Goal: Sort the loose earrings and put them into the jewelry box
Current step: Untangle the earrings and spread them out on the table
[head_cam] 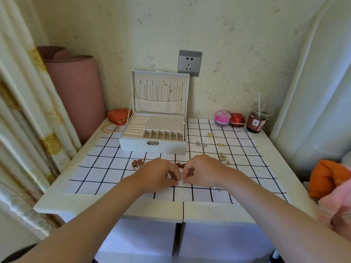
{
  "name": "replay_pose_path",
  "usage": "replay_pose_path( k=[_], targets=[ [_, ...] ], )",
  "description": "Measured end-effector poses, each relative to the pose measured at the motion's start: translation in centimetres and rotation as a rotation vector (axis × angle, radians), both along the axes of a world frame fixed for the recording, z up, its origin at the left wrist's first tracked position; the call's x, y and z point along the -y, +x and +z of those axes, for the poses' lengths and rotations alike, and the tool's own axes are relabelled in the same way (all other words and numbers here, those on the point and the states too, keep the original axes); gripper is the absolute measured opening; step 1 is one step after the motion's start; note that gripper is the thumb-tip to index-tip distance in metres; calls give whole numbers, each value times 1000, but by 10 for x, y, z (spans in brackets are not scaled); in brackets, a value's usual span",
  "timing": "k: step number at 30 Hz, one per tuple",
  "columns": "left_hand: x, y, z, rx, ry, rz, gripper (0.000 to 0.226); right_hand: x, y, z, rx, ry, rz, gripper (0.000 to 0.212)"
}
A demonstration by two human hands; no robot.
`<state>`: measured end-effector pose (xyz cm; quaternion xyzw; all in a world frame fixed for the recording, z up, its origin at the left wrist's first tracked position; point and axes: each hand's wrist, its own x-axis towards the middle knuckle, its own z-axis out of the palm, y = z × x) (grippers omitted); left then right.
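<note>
Left hand (161, 175) and right hand (204, 172) were curled, together pinched tiny earring (183, 181) just above table (133, 207), before open jewelry box (153, 147) | judged light, slippery, post bendable (best gripped by its front).

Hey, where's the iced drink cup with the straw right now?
Head view: the cup stands at the table's far right corner, beside the small red box.

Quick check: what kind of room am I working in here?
Probably a home bedroom corner: a small table with a checked cloth, curtains on the left, a wall socket behind the jewelry box.
</note>
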<state>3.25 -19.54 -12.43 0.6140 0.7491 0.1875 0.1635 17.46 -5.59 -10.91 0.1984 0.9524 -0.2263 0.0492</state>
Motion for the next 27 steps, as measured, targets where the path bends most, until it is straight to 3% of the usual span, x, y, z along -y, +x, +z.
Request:
replay_pose_path(
  k=[9, 19, 23, 27],
  targets=[
    [11, -4, -3, -51, -25, -7, 19, 1, 3, -1, 54, 5, -22, 18],
    [6, -2, -7, -146, -7, 46, 11, 15, -7, -6, 7, -7, -10, 9],
    [2, -5, 1, -99, -39, 37, 15, 2, 0, 2, -49, -121, -74, 13],
    [-14, -6, 18, 32, 54, 69, 14, -31, 13, 21, -184, -118, -180, 8]
  ],
)
